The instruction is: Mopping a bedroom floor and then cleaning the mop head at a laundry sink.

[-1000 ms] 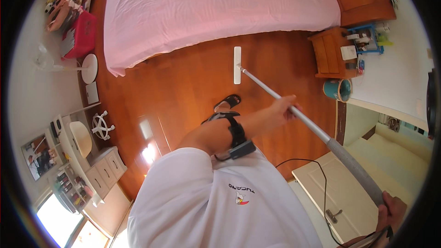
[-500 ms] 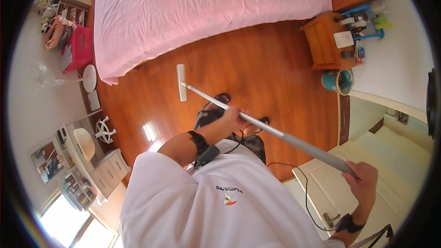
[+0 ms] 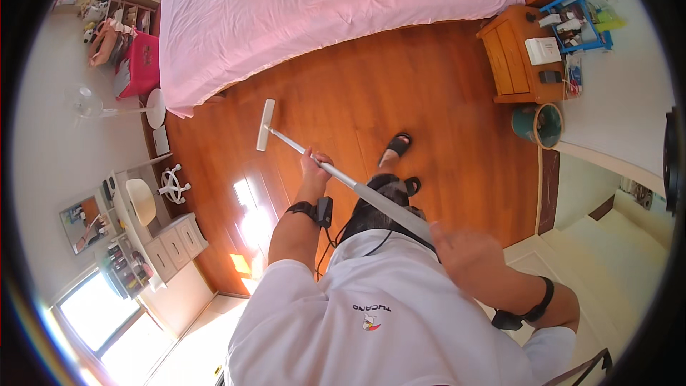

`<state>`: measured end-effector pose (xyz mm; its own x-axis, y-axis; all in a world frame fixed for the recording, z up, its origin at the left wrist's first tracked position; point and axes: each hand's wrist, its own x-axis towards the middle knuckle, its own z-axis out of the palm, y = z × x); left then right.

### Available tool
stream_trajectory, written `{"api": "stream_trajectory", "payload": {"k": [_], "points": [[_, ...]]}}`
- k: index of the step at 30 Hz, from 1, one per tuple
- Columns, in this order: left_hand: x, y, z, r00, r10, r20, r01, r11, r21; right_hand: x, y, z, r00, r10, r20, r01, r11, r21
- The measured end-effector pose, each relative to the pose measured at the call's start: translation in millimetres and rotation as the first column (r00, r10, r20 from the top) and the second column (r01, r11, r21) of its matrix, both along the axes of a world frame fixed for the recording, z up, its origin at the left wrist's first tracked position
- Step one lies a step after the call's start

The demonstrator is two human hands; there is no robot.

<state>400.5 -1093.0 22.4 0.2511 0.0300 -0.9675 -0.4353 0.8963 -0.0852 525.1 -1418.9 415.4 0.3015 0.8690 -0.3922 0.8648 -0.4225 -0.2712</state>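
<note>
A long-handled mop (image 3: 389,205) slants across the view, its narrow white head (image 3: 266,125) on the wooden floor, left of the middle. The shaft is silver, with a thicker grey section toward my body. My left hand (image 3: 314,166) is closed around the thin silver shaft, not far from the head. At the grey upper end of the handle is my right hand (image 3: 468,257), smeared by motion, its fingers curled against the handle. Black bands with small devices and cables sit on both my forearms.
Ahead stands a bed (image 3: 321,14) with a pink sheet reaching low. A wooden nightstand (image 3: 511,64) and a green bin (image 3: 537,127) are at the right. At the left are a white fan (image 3: 153,109), a white swivel chair (image 3: 141,201) and a drawer unit (image 3: 175,246).
Both hands have moved left with the mop, the right one coming in closer to my body. The mop head has shifted slightly left and tilted. My feet have changed place.
</note>
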Motion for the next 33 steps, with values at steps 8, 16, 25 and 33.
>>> {"api": "stream_trajectory", "payload": {"k": [8,16,25,33], "points": [[43,-29,-48,0.985,-0.133,-0.108,0.140,0.988,0.064,46,5,-6,0.976,0.174,0.133,-0.174,0.985,-0.014],[123,-151,-34,0.797,-0.462,-0.390,0.495,0.869,-0.018,86,-67,32,0.980,0.151,0.129,-0.125,0.974,-0.188],[189,-323,5,0.732,-0.592,-0.336,0.605,0.792,-0.078,107,-210,90,0.958,0.101,0.267,-0.034,0.969,-0.243],[219,-485,37,0.681,-0.621,-0.387,0.667,0.745,-0.022,94,-351,123,0.941,-0.016,0.339,0.101,0.967,-0.235]]}}
